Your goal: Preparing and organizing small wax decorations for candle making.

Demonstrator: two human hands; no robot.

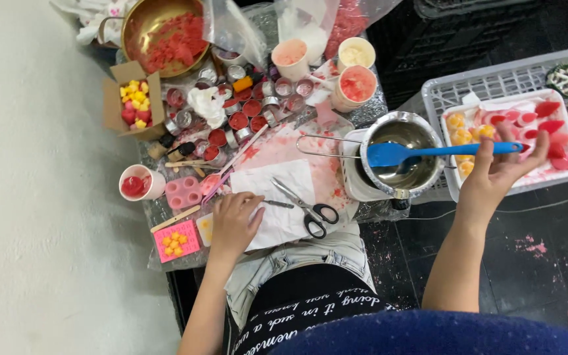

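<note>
The blue spatula [428, 152] lies crosswise over the metal pot [407, 155], its handle end pinched by the right hand [501, 167], blade pointing left.

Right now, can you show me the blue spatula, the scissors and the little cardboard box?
blue spatula [392, 154], head view, on its flat blade.
scissors [321, 217], head view, on the black handles.
cardboard box [112, 105], head view, on its left wall.

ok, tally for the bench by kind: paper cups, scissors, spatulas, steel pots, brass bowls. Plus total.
White paper cups: 4
Black-handled steel scissors: 1
Blue silicone spatula: 1
Round steel melting pot: 1
Brass-coloured metal bowl: 1
Total: 8
</note>
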